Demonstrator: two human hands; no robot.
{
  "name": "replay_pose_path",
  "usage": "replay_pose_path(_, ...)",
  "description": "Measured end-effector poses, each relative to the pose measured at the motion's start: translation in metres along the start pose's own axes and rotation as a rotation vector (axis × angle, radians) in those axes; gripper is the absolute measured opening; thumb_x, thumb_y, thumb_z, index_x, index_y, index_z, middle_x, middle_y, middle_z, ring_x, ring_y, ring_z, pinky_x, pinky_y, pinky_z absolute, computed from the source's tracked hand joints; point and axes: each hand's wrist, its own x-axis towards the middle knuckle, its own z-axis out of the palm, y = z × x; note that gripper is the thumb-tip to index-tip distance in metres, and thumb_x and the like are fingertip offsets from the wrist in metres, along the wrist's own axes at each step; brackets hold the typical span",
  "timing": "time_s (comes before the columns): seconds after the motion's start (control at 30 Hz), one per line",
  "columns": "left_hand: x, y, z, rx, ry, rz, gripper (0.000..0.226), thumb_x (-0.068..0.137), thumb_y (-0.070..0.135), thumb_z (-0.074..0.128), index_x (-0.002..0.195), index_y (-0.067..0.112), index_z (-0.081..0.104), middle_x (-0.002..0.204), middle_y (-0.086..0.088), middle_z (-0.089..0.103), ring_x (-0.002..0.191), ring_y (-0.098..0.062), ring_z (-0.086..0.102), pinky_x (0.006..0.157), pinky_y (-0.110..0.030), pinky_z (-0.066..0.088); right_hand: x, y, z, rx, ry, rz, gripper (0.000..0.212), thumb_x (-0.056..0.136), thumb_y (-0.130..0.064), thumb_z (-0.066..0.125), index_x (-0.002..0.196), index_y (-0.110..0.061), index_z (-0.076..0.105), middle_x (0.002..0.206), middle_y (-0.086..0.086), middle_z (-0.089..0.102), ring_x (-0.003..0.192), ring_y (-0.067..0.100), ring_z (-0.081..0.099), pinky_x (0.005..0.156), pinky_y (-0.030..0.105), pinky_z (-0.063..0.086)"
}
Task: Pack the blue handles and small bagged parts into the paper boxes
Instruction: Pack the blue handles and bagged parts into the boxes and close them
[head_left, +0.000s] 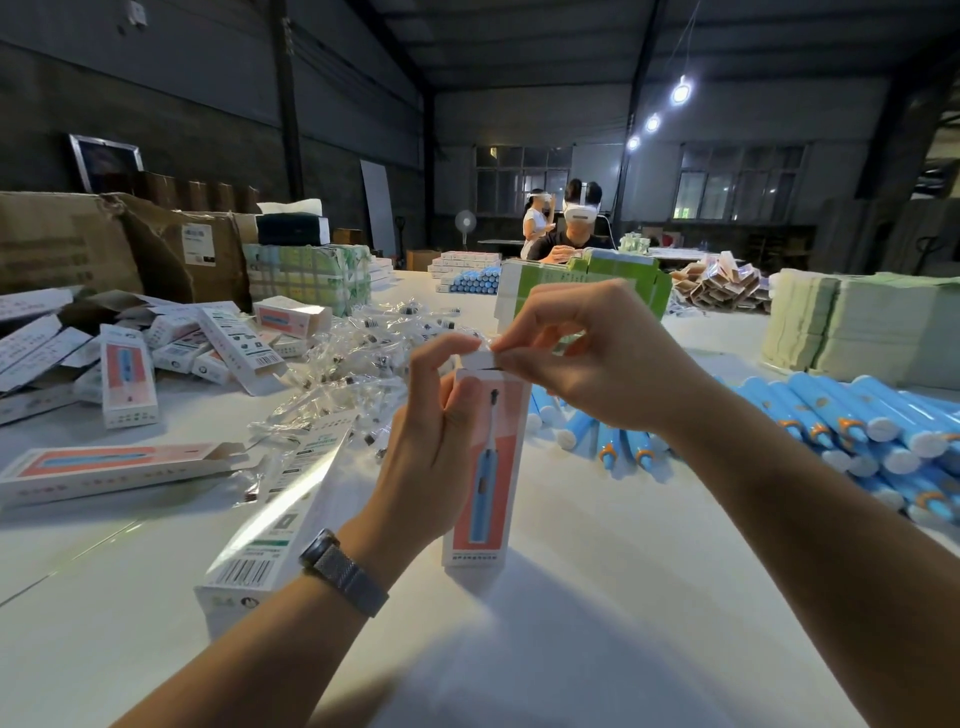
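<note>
A tall paper box (485, 483) with a pink front and a picture of a blue toothbrush stands upright on the white table (597, 597). My left hand (431, 447) grips its upper left side. My right hand (587, 353) pinches the white top flap (480, 360) at the box's open end, where a bit of clear bag shows. Blue handles (852, 431) lie in a heap at the right. Small bagged parts (363, 364) are piled in clear bags behind the box.
Two paper boxes lie near my left arm, one white (265, 535) and one pink-fronted (114, 467). More boxes (130, 358) are heaped at the left by brown cartons (62, 244). Stacks of flat sheets (852, 322) stand at the right. A person with a headset (576, 228) sits across the table.
</note>
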Motion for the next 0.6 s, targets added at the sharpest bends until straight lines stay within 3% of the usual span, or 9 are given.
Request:
replay_pose_path(0.13,0.000,-0.001,0.001,-0.027,0.000,-0.034,0.019,0.101,0.041,0.031,0.118,0.049,0.030,0.084,-0.010,0.061,0.067,-0.038,0.062,0.055,-0.056,0.052,0.001,0.000,0.003,0.023,-0.002,0.083,0.011,0.083,-0.010,0.074,0.082,-0.021,0.073,0.076,-0.009,0.066,0.074,0.013,0.066,0.069,0.035,0.058)
replay_pose_path(0.23,0.000,0.000,0.002,-0.010,-0.006,-0.035,0.019,0.103,0.034,0.032,0.119,0.045,0.029,0.085,-0.018,0.063,0.065,-0.036,0.065,0.054,-0.056,0.053,0.003,0.001,0.002,0.070,-0.030,0.116,0.012,0.084,-0.012,0.074,0.077,-0.022,0.070,0.077,-0.007,0.064,0.079,0.019,0.066,0.073,0.045,0.058)
replay_pose_path(0.43,0.001,-0.001,0.003,-0.040,-0.012,-0.048,0.011,0.104,0.024,0.032,0.114,0.029,0.030,0.084,-0.013,0.063,0.065,-0.034,0.065,0.053,-0.056,0.053,0.002,-0.004,0.008,0.037,0.012,0.117,0.002,0.084,-0.014,0.074,0.082,-0.014,0.073,0.077,-0.007,0.065,0.075,0.012,0.066,0.070,0.037,0.058)
replay_pose_path(0.6,0.002,-0.002,0.000,-0.030,-0.064,-0.028,0.025,0.102,0.040,0.035,0.119,0.054,0.026,0.086,-0.007,0.064,0.068,-0.031,0.067,0.058,-0.054,0.054,0.005,-0.012,0.003,-0.097,0.026,0.114,0.010,0.080,-0.024,0.075,0.071,-0.026,0.070,0.065,-0.012,0.067,0.063,0.004,0.065,0.068,0.034,0.057)
